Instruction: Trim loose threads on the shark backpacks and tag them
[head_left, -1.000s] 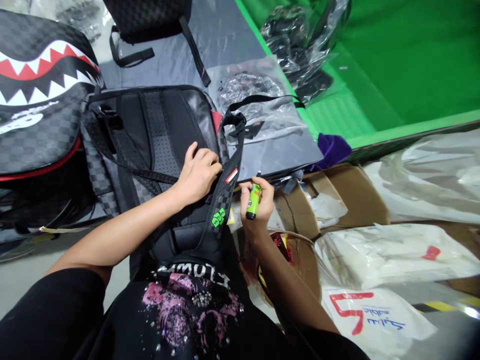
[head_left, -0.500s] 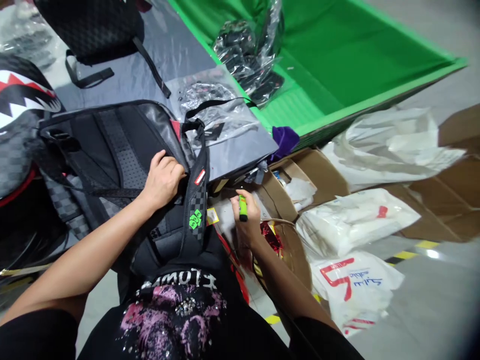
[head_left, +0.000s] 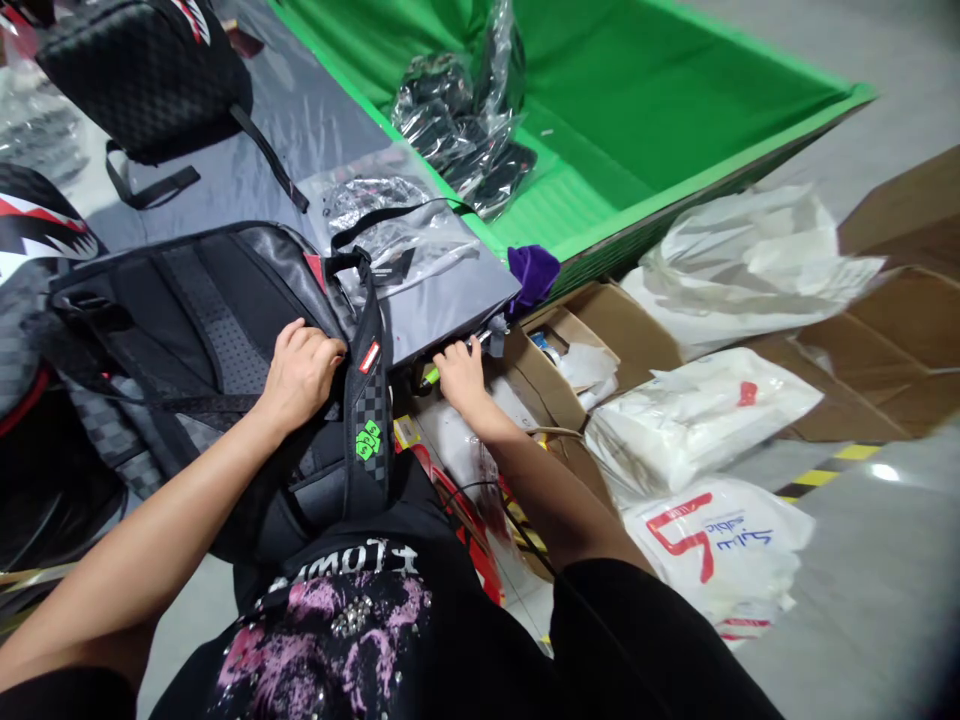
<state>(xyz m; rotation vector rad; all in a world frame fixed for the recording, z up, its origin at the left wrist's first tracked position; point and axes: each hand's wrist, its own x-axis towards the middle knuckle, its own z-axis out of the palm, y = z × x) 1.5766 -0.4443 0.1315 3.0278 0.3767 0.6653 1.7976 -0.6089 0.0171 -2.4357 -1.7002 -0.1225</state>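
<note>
A black backpack [head_left: 202, 300] lies with its padded back panel facing up, on the grey table edge against my body. My left hand [head_left: 304, 365] presses on its right side, fingers curled over the panel beside the shoulder strap [head_left: 369, 400], which has a green patch and a red label. At the table's front edge, my right hand [head_left: 459, 378] is closed, partly under the tabletop. A short lime-green tube [head_left: 430, 377] shows at its left side; its kind is unclear, and my fingers hide part of it.
A clear plastic bag [head_left: 405, 235] lies on the table [head_left: 442, 305]. Behind is a green-lined bin [head_left: 637, 120] with wrapped items. Purple cloth [head_left: 532, 275] hangs at the corner. A cardboard box [head_left: 555, 370] and white bags [head_left: 697, 425] stand right. Another black backpack [head_left: 150, 80] sits at the back.
My right hand has moved away from me and left to the table's edge, turning the lime-green tube down and partly out of sight. My left hand stays on the backpack; the view has shifted.
</note>
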